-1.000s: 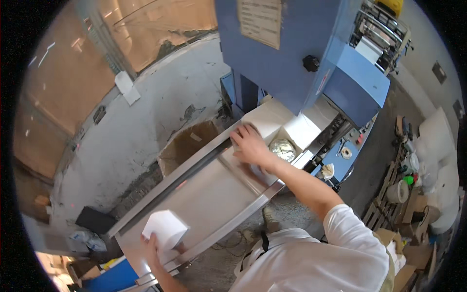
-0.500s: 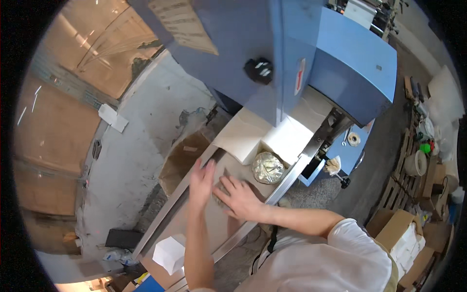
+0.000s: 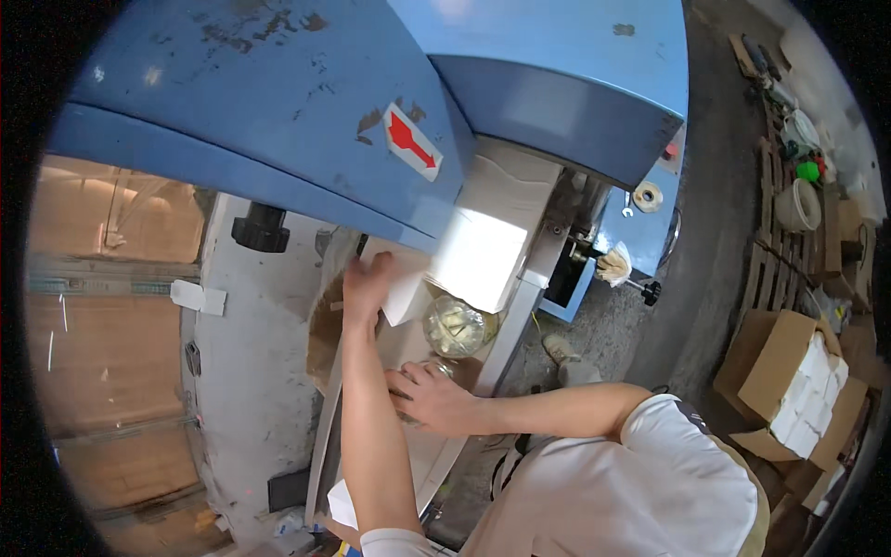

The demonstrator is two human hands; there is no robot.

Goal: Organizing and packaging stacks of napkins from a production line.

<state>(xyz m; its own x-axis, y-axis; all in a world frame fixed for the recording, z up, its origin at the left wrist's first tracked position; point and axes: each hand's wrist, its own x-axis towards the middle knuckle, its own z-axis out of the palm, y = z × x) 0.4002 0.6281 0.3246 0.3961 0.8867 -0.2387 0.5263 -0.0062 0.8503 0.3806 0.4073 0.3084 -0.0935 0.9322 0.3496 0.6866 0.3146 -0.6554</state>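
**Head view: paper stack at machine bed**

Head view shows the left hand (image 3: 367, 283) closed on a white stack of paper sheets (image 3: 401, 283), gripped at its near edge under the blue metal machine housing (image 3: 278, 121). The right hand (image 3: 436, 399) is laid flat, fingers spread, on the pale machine bed (image 3: 408, 348), holding nothing. The stack is judged light, flexible and prone to sliding; support under both edges is advised.

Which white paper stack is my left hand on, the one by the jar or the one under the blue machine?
The left hand is on the smaller stack beside the jar; the larger stack lies untouched under the blue machine.
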